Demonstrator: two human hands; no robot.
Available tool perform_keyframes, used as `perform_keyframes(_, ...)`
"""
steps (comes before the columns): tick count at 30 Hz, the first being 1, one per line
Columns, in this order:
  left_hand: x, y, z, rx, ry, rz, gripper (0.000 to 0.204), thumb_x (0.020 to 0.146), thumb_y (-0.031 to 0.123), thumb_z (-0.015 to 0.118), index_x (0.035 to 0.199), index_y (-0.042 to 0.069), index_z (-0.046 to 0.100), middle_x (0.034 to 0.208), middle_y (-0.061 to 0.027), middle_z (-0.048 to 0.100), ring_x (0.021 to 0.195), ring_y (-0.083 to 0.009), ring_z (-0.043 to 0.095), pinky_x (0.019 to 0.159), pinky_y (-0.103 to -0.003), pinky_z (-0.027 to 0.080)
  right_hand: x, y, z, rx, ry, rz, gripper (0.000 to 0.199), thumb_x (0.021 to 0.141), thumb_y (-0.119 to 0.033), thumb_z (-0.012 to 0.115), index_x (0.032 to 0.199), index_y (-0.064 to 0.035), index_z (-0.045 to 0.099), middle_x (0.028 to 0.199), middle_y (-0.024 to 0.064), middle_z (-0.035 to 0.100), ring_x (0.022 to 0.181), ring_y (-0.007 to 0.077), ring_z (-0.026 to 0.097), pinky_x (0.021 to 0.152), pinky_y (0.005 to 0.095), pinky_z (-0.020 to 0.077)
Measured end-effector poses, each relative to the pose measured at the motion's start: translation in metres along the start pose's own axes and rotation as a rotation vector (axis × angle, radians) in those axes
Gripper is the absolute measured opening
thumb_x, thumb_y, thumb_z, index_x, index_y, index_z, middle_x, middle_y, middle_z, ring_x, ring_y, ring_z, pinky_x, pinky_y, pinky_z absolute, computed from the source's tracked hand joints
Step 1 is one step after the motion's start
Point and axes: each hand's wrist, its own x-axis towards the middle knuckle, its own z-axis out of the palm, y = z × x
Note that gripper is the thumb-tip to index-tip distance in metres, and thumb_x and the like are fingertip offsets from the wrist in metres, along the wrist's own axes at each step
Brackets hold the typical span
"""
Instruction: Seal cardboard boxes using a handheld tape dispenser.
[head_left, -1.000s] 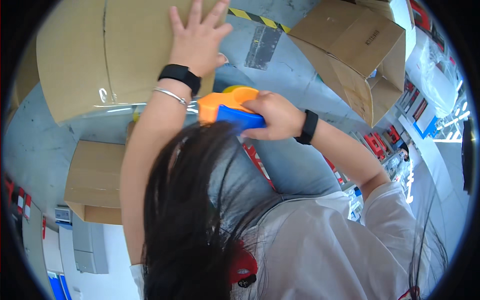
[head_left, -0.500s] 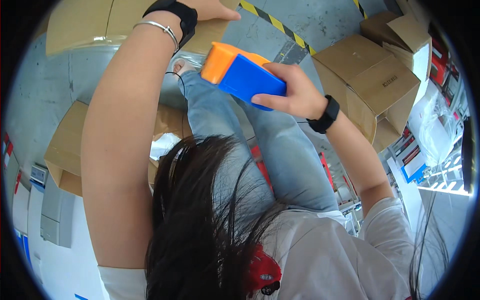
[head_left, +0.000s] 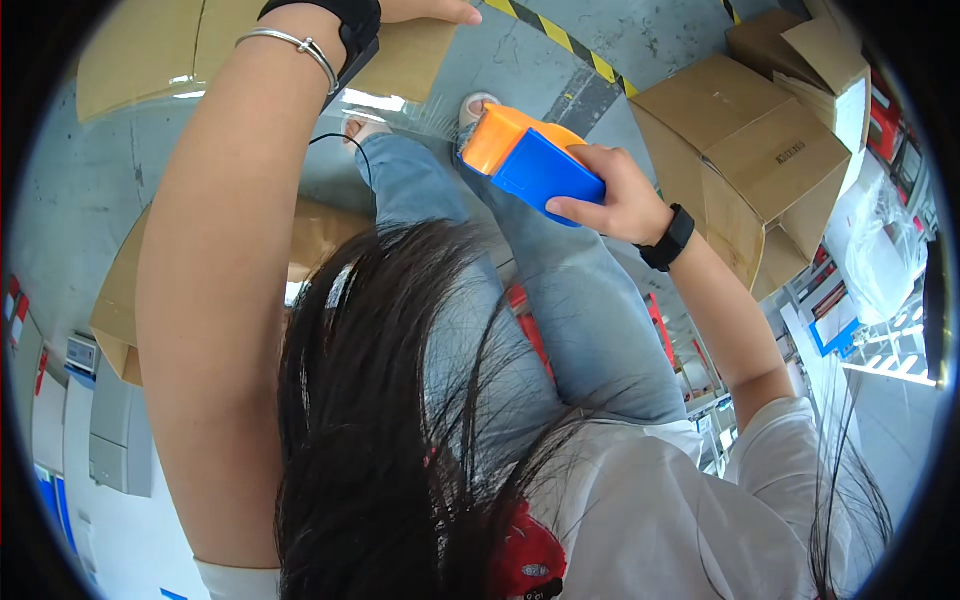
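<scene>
Grey floor, brown cartons [head_left: 745, 150]; right hand [head_left: 615, 195] grips orange-blue tape dispenser [head_left: 530, 160]

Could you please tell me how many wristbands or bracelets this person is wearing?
3: a silver bangle and a black wristband on the left arm, and a black wristband on the right wrist. More may be hidden.

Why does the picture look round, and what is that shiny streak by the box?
Head view: the fisheye lens bends the floor stripe and blackens the corners; the streak is glare on clear tape between the box and the dispenser; hair hangs close.
</scene>
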Motion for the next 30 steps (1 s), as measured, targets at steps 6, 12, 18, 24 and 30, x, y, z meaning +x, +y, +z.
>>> perform_keyframes(6, 0.005, -0.013, -0.026, -0.834, -0.326, 0.176, 0.119, 0.057, 0.053, 0.081, 0.15, 0.026, 0.012, 0.155, -0.0162, 0.007, 0.143, -0.037, 0.003, 0.111, -0.061, 0.007, -0.003, 0.007, -0.013, -0.057, 0.033, -0.019, 0.044, 0.075, -0.029, 0.074, 0.1, 0.005, 0.061, 0.077, 0.0174, 0.061, 0.068, 0.0272, 0.059, 0.065, 0.0338, 0.047)
perform_keyframes(12, 0.005, -0.006, -0.018, -0.962, -0.181, 0.244, 0.12, 0.057, 0.052, 0.082, 0.15, 0.026, 0.012, 0.156, -0.0162, 0.006, 0.143, -0.037, 0.002, 0.111, -0.061, 0.007, 0.015, 0.022, -0.014, -0.09, 0.052, -0.041, 0.043, 0.075, -0.031, 0.073, 0.097, 0.0042, 0.06, 0.075, 0.0192, 0.059, 0.067, 0.0305, 0.058, 0.063, 0.036, 0.0455)
perform_keyframes(18, 0.008, -0.014, 0.041, -0.463, 0.307, 0.166, 0.12, 0.056, 0.052, 0.082, 0.15, 0.026, 0.012, 0.156, -0.0167, 0.006, 0.143, -0.0378, 0.002, 0.111, -0.061, 0.007, 0.039, 0.031, -0.005, -0.115, 0.084, -0.111, 0.041, 0.076, -0.034, 0.072, 0.092, 0.0027, 0.06, 0.073, 0.0198, 0.058, 0.067, 0.034, 0.057, 0.062, 0.0375, 0.0449)
perform_keyframes(24, 0.01, -0.003, 0.037, -0.548, 0.427, 0.174, 0.12, 0.054, 0.05, 0.082, 0.15, 0.024, 0.015, 0.155, -0.018, 0.007, 0.143, -0.039, 0.005, 0.111, -0.06, 0.009, 0.067, 0.024, 0.0, -0.252, 0.107, -0.119, 0.044, 0.077, -0.039, 0.069, 0.09, 0.0013, 0.06, 0.075, 0.0194, 0.061, 0.071, 0.0369, 0.059, 0.065, 0.0406, 0.0466)
perform_keyframes(30, -0.009, 0.074, -0.05, 0.261, -0.296, -0.374, 0.122, 0.053, 0.051, 0.083, 0.15, 0.022, 0.015, 0.155, -0.0183, 0.01, 0.141, -0.0403, 0.012, 0.11, -0.06, 0.014, 0.07, 0.02, -0.001, -0.292, 0.127, -0.112, 0.044, 0.077, -0.041, 0.068, 0.092, 0.0003, 0.062, 0.077, 0.0191, 0.062, 0.074, 0.0372, 0.06, 0.068, 0.0428, 0.048)
